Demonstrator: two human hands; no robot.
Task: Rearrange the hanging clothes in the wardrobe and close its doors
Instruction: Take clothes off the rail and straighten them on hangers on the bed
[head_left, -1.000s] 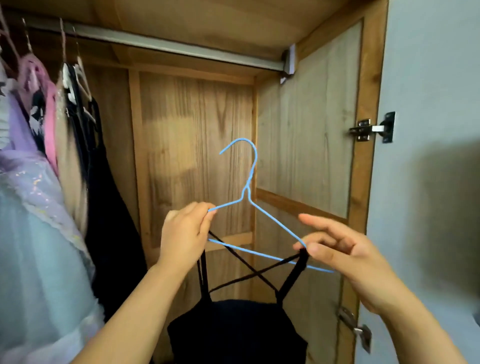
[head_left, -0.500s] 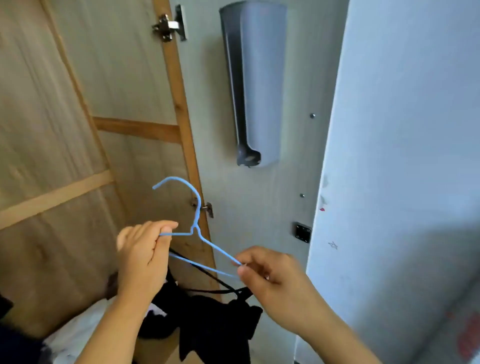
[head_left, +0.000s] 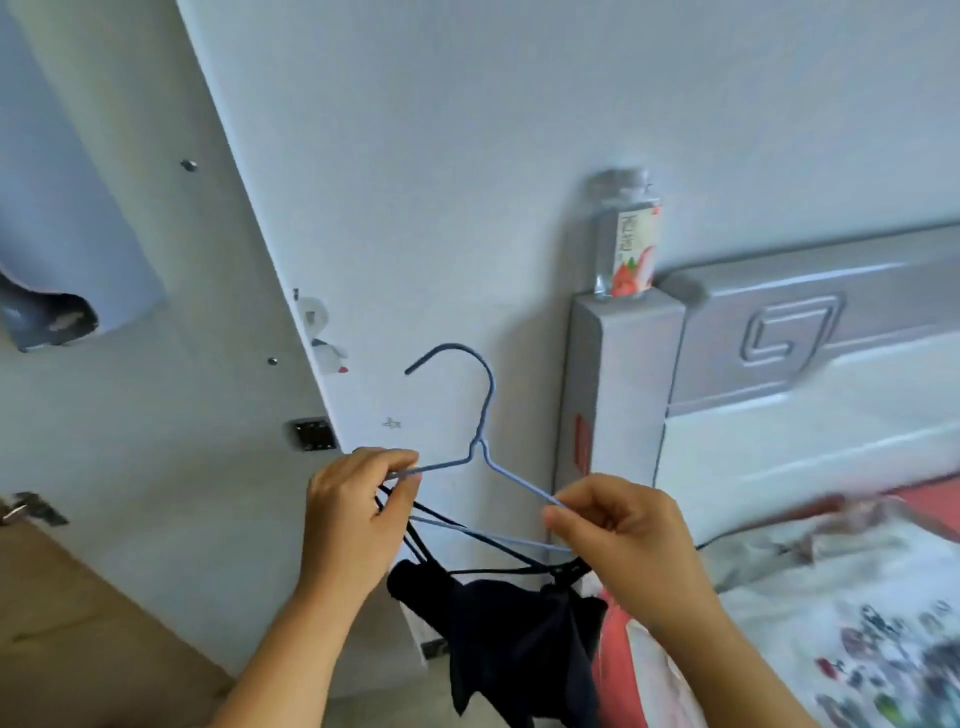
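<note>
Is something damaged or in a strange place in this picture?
Yes. The grey holder on the wardrobe door has a broken, ragged lower end. Also a drink bottle stands on the narrow top of the bed's corner post, an unusual, easily knocked place.

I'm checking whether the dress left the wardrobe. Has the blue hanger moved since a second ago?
Yes. The blue hanger has been carried right, out of the wardrobe, past the wardrobe door toward the bed.

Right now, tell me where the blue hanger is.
Head view, centre: the blue hanger is held between the left hand and right hand, left of the bed's headboard.
</note>
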